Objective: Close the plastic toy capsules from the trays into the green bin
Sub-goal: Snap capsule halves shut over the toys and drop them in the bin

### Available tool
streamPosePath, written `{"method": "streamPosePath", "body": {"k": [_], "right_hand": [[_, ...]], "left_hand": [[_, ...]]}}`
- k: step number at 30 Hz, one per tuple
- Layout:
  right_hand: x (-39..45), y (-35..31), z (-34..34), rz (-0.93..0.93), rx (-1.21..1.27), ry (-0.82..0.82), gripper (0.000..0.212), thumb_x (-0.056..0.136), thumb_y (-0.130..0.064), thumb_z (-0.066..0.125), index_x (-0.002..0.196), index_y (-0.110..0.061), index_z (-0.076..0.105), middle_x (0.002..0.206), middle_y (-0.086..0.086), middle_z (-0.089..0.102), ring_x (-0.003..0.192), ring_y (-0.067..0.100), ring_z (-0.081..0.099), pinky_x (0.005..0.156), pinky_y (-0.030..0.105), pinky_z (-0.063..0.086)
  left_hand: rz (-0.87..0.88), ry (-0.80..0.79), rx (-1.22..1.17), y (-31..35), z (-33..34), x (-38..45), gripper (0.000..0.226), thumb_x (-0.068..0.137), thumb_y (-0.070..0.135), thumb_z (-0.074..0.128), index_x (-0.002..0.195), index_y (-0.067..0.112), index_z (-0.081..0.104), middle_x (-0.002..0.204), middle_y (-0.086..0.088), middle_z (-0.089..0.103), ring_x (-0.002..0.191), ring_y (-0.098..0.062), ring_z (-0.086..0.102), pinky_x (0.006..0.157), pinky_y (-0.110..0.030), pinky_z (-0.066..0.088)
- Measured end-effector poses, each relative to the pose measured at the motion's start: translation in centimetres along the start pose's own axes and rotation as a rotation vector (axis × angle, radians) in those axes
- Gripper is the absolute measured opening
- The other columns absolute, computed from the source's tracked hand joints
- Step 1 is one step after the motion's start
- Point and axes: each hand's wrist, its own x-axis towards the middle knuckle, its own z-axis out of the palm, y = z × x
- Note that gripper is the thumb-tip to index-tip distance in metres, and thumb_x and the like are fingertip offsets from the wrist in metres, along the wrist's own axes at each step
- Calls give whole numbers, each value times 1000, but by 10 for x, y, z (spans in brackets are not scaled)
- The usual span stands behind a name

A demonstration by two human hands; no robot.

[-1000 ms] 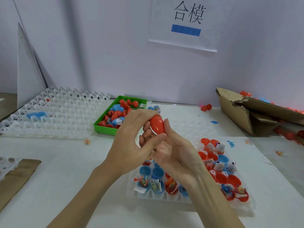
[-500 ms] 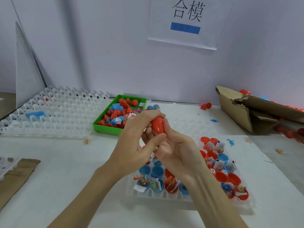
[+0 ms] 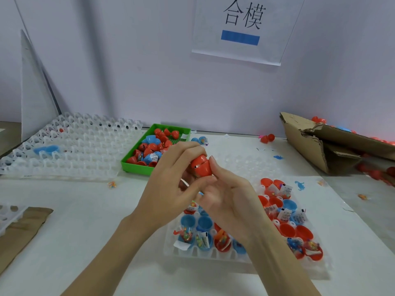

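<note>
A red capsule (image 3: 202, 167) is held between both hands above the table's middle; a seam with a small gap shows between its two halves. My left hand (image 3: 171, 189) curls over its top and left side, and my right hand (image 3: 226, 199) pinches it from below and the right. Under my hands lies a clear tray (image 3: 213, 254) with several open red and blue capsule halves holding small toys and paper slips. The green bin (image 3: 136, 166) sits just beyond my left hand, with several red and blue capsules inside.
A stack of empty clear trays (image 3: 70, 150) lies at the back left. A torn cardboard box (image 3: 320, 144) with red capsules sits at the right. Brown cardboard (image 3: 23, 229) and another tray's corner are at the left edge. Two red pieces (image 3: 267, 138) lie by the wall.
The capsule has turned in my hands, so the seam between its halves now faces me. Both hands stay at the same place above the tray.
</note>
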Motion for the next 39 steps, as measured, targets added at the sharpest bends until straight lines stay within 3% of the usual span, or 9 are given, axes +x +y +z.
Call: {"method": "streamPosePath", "body": {"k": [4, 9, 11, 13, 16, 20, 26, 30, 39], "right_hand": [[2, 5, 3, 24, 25, 23, 42, 109, -27, 51, 142, -1, 54, 142, 21, 55, 141, 35, 50, 114, 40, 45], [2, 5, -1, 70, 72, 48, 45, 107, -31, 55, 141, -2, 58, 149, 22, 53, 140, 32, 51, 121, 44, 36], [3, 3, -3, 65, 53, 70, 42, 104, -34, 59, 132, -4, 67, 136, 19, 62, 127, 29, 60, 112, 42, 46], [5, 1, -6, 51, 10, 118, 36, 99, -36, 67, 118, -7, 75, 111, 14, 67, 99, 23, 67, 91, 35, 57], [8, -1, -10, 17, -119, 229, 37, 95, -39, 70, 109, -6, 79, 83, 5, 63, 71, 13, 60, 72, 26, 56], [9, 0, -11, -47, -245, 280, 33, 92, -40, 72, 102, -10, 81, 84, 5, 68, 79, 14, 65, 80, 27, 57], [7, -3, -10, -84, -356, 323, 37, 91, -43, 71, 103, -10, 80, 85, 6, 70, 78, 13, 65, 83, 26, 57], [6, -2, -5, -110, -464, 401, 32, 86, -47, 70, 98, -20, 82, 85, 6, 73, 74, 11, 67, 78, 23, 58], [3, -4, -9, -137, -631, 476, 37, 78, -53, 70, 89, -20, 83, 74, 4, 73, 66, 12, 67, 72, 21, 58]], "left_hand": [[35, 27, 39, 3, -2, 1, 48, 104, 51, 52, 128, 12, 64, 129, 6, 57, 121, -18, 57, 103, -39, 48], [-32, -60, 14, 8, -5, 3, 47, 100, 48, 56, 135, 18, 61, 135, 13, 53, 130, -11, 53, 108, -36, 46], [-78, -79, -125, 10, -6, 4, 39, 104, 37, 49, 135, 16, 62, 133, 10, 57, 130, -17, 55, 109, -31, 45], [-117, -57, -206, 11, -5, 6, 31, 108, 20, 45, 128, 11, 67, 126, 4, 63, 125, -20, 58, 106, -26, 45], [-225, -68, -315, 9, -7, 9, 26, 104, 14, 51, 122, 12, 71, 118, 4, 70, 119, -19, 63, 102, -24, 48], [-338, -21, -513, 8, -8, 9, 22, 99, 16, 65, 120, 14, 73, 114, 5, 76, 112, -16, 70, 98, -23, 54], [-343, -1, -591, 3, -13, 10, 32, 86, 20, 77, 118, 16, 74, 111, 4, 78, 110, -16, 73, 96, -19, 54], [-402, -35, -634, -1, -18, 12, 33, 81, 22, 82, 114, 22, 78, 111, 4, 79, 109, -16, 74, 98, -25, 57], [-482, -82, -593, -7, -19, 12, 36, 69, 29, 89, 105, 32, 82, 106, 6, 80, 108, -12, 74, 100, -22, 55]]}}
